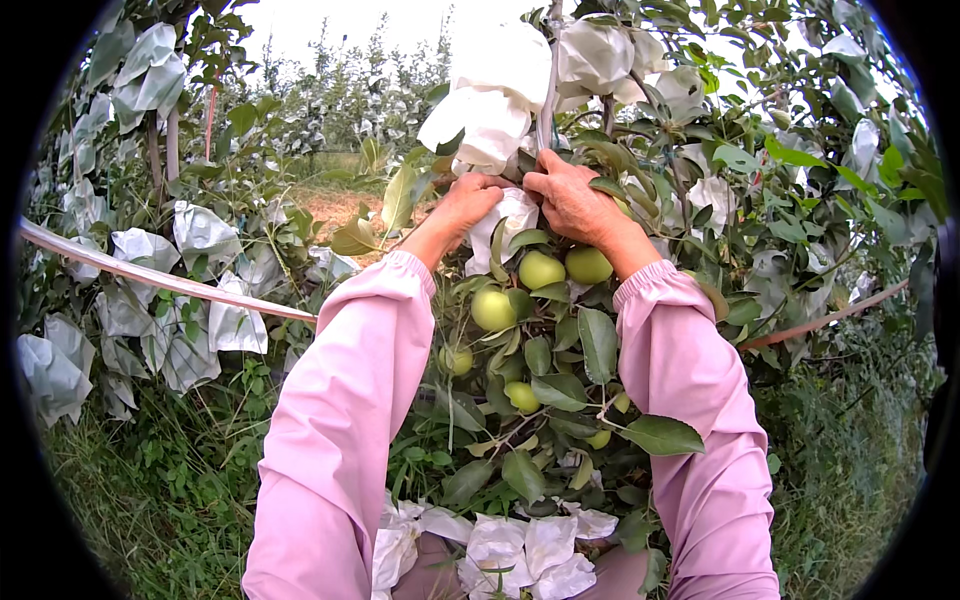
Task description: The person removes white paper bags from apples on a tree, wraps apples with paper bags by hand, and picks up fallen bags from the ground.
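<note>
My left hand (471, 201) and my right hand (568, 196) are raised at a fruit tree, with the top of a white paper fruit bag (512, 217) between them. The left fingertips pinch the bag's upper edge. The right fingers are curled at its other side, by the trunk; what they hold is hidden. Just below the hands hang a green apple (541, 270) and another green apple (589, 265) side by side, with a third green apple (493, 309) lower left. Larger white bags (487, 124) hang right above the hands.
Bagged fruit hangs on branches at left and right. A pale curved pole or band (165, 279) crosses at the left, a reddish one (825, 322) at the right. Several crumpled white bags (525, 555) lie at my lap. Leafy twigs (598, 345) stand between my forearms.
</note>
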Demonstrator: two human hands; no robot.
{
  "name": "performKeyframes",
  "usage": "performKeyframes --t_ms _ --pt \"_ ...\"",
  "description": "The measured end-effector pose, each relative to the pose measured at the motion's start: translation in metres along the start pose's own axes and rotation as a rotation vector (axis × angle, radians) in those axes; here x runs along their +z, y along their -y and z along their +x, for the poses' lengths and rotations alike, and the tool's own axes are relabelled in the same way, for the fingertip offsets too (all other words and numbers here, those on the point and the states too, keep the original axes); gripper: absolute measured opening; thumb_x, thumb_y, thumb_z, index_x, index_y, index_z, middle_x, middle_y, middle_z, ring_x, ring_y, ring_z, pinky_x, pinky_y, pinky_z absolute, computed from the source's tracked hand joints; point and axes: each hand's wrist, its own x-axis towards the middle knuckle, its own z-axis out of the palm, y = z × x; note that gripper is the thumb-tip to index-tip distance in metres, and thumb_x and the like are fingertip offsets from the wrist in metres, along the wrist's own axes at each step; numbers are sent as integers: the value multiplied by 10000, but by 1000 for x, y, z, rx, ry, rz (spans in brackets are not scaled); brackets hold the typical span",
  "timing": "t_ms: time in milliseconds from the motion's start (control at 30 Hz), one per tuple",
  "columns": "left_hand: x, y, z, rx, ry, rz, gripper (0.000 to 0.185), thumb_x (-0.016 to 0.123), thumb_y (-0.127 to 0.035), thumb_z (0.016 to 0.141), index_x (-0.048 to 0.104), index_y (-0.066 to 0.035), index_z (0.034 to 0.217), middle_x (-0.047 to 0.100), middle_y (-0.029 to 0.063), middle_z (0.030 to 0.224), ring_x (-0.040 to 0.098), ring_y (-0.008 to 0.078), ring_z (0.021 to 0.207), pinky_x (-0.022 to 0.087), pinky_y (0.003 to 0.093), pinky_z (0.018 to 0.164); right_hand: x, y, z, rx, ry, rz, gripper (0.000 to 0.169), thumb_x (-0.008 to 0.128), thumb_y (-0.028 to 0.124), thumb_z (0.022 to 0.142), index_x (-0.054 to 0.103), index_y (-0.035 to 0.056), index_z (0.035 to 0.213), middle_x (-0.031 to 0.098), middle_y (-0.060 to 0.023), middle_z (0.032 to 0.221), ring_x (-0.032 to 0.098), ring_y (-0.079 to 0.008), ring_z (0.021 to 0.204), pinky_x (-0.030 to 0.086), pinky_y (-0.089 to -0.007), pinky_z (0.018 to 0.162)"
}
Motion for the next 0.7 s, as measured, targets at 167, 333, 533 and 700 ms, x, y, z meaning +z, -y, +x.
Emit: performKeyframes --t_ms 167,333,533,700 --pt "-6 6 4 -40 -24 80 318 491 -103 862 611 32 1124 649 82 1029 595 134 903 466 247 811 -4 4 -17 77 -69 -75 232 543 47 733 623 83 948 524 -128 916 547 -343 868 418 -444 740" --pt "-3 2 3 -35 -61 163 327 498 -135 866 613 25 1127 648 83 1018 587 136 890 458 248 794 4 15 -9 60 -207 -29 236 551 57 775 655 127 976 513 -93 921 547 -277 905 382 -414 759" --pt "3 -8 -8 13 -75 156 329 512 -165 864 619 31 1106 648 81 983 573 131 857 446 245 757 1 10 1 -134 -65 -213 119 564 78 760 627 139 840 465 -67 885 509 -235 925 350 -407 801" --pt "-1 3 -2 41 -61 171 330 515 -167 865 618 35 1106 649 82 978 570 129 849 443 247 757 -1 7 2 -249 -84 -292 110 555 66 733 611 113 814 468 -67 873 513 -241 903 354 -397 787"
